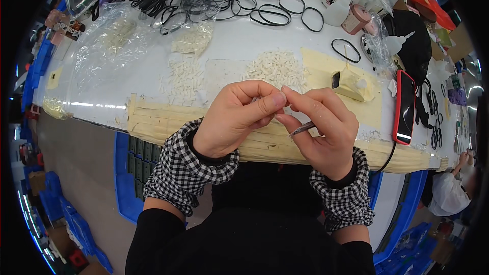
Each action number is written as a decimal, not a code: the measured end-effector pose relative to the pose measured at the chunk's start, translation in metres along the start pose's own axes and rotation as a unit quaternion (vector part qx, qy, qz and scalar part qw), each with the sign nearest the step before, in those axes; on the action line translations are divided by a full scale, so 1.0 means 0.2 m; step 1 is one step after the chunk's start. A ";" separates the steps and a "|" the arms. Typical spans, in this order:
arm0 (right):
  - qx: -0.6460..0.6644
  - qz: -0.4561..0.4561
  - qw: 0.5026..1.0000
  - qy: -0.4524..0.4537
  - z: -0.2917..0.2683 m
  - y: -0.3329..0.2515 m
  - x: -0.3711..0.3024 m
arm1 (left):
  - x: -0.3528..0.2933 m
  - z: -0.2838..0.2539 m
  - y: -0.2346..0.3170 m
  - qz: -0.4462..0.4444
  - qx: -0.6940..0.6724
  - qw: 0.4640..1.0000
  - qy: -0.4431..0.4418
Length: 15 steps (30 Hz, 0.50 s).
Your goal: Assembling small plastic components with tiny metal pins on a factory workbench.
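Observation:
My left hand (235, 114) and my right hand (326, 127) meet above the front edge of the table. The left thumb and fingers are closed in a pinch; whatever lies between them is too small to make out. A slim, pointed metal tool (304, 128), perhaps tweezers, is tucked in my right hand, its tip toward the left. The right thumb and index finger reach the left fingertips. Just beyond the hands lies a heap of small white pieces (276, 67). A second, looser spread of white pieces (182, 79) lies to its left.
Black rubber-like loops (270, 14) cover the back of the table. Clear plastic bags (114, 35) lie at the left. A yellow block (352, 84) and a red-cased phone (405, 107) stand at the right. Tape pads the front edge (153, 117); a blue crate (122, 188) sits below.

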State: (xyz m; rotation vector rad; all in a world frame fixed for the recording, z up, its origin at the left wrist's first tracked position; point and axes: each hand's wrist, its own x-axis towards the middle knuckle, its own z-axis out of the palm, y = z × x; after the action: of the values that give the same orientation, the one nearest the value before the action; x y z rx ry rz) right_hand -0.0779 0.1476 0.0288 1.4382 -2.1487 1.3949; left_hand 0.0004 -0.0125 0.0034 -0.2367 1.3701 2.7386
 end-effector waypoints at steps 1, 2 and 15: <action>0.004 -0.004 1.000 0.009 0.01 0.01 -0.01 | 0.00 -0.01 0.00 0.000 0.005 1.000 -0.011; 0.009 -0.008 1.000 0.017 0.01 0.02 -0.01 | 0.00 -0.01 0.00 -0.001 0.010 1.000 -0.022; -0.024 0.038 0.998 -0.045 -0.04 -0.04 0.03 | -0.01 0.00 0.01 0.004 -0.015 1.000 -0.020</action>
State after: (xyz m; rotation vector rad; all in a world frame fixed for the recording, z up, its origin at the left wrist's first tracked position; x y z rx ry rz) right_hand -0.0770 0.1490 0.0414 1.4442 -2.2983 1.3177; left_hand 0.0027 -0.0144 0.0054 -0.1789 1.3248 2.7555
